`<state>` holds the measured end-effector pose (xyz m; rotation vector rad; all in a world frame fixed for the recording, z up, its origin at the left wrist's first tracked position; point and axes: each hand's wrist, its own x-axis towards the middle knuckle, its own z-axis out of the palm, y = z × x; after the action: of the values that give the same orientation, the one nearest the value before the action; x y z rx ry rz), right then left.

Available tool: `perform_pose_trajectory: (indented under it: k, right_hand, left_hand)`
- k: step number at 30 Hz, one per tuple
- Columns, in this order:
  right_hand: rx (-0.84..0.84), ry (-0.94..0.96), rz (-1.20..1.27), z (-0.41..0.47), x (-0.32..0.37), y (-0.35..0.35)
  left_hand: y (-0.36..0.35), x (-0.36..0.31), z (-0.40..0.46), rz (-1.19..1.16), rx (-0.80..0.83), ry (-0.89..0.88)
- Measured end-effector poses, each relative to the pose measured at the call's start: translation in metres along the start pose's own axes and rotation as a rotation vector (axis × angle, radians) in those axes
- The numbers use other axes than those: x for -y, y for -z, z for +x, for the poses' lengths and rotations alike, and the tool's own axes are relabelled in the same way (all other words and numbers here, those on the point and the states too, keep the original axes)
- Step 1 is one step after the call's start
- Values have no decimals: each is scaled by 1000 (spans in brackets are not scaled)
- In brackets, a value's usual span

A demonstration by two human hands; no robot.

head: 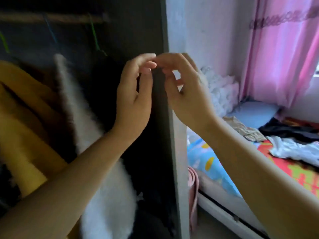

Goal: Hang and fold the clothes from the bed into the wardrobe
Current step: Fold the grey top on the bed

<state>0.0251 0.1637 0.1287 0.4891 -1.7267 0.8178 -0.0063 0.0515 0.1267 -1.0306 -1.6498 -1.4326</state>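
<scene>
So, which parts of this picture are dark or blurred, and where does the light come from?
Head view: the wardrobe interior is dark and smeared, its hangers streaked; daylight enters through the pink curtain at right; both hands are slightly soft.

In front of you the dark grey wardrobe side panel (162, 104) runs down the middle, with a brown wooden rail (51, 18) across the black interior. On that rail you see thin wire hangers, one blue (50, 30) and one green (94, 34). Below them hang a mustard-yellow cloth garment (25, 118), a fluffy white fur-like garment (103, 178) and a black garment (103, 83). To your right, the pink sheer curtain (279, 54) carries a purple scalloped band near its top. Your bed (224, 195) has a sheet patterned in red, green and yellow, a sky-blue cover with yellow-orange spots (203, 159), a pale blue pillow (255, 112), and black (290, 130), pale grey-white (293, 149) and beige (245, 128) clothes.
</scene>
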Motion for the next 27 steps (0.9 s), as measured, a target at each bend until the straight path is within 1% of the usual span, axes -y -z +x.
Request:
perform_pose_trajectory:
  k: [3, 4, 6, 8, 10, 12, 15, 18, 21, 24, 27]
  right_hand:
    - [-71, -114, -42, -52, -25, 40]
    - [-70, -169, -64, -72, -37, 52]
    - [-46, -316, -160, -120, -63, 88]
    - [11, -492, -248, -173, -86, 125]
    - [95, -694, -335, -224, -100, 167]
    - [204, -891, -461, -270, -104, 216]
    - [335, -1141, -588, -328, -96, 311]
    - [305, -1340, -679, -376, -74, 404]
    - [233, -1449, -744, -409, -55, 467]
    - [186, -1555, -795, -437, -42, 514]
    - [196, -1671, -804, -465, -36, 543]
  left_hand:
    - [-36, -9, -41, 42, 135, -98]
    - [-50, -10, -57, 40, 178, -103]
    - [-95, -12, -97, -1, 313, -43]
    - [-141, -11, -140, 4, 506, 31]
    - [-182, -11, -181, 22, 686, 47]
    - [-217, -15, -213, 2, 773, 125]
    - [-277, -38, -253, -41, 833, 188]
    - [-340, -78, -294, -85, 988, 150]
    - [-391, -114, -327, -145, 1102, 111]
    - [-438, -145, -357, -192, 1246, 74]
    - [-470, -161, -386, -227, 1383, 52]
